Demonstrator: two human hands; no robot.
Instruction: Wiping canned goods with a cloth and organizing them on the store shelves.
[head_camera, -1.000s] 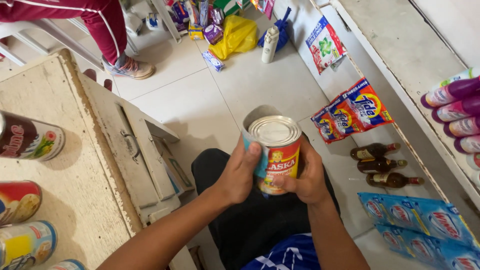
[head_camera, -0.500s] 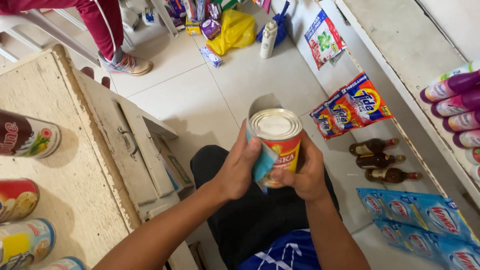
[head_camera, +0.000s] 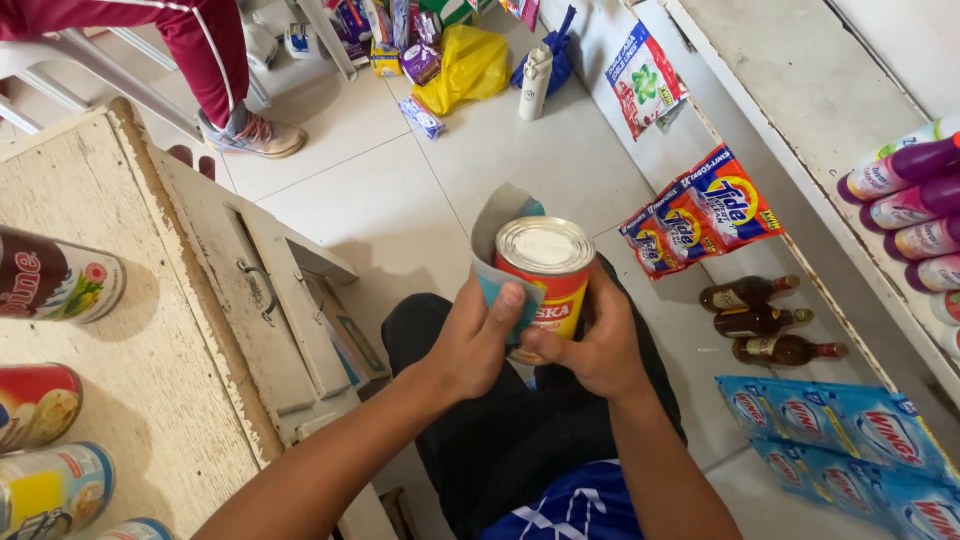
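Cloth (head_camera: 497, 240) risen behind can (head_camera: 545, 275) | left hand (head_camera: 480, 335) | right hand (head_camera: 592, 345)

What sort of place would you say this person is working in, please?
Probably a small grocery shop: hanging strips of red and blue detergent sachets, brown glass bottles lined along the white tiled floor, and a row of purple plastic bottles on a shelf.

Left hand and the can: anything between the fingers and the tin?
Yes. In the head view, a blue-grey cloth lies between the left hand and the red and yellow can, wrapped round the can's left side. The right hand grips it bare.
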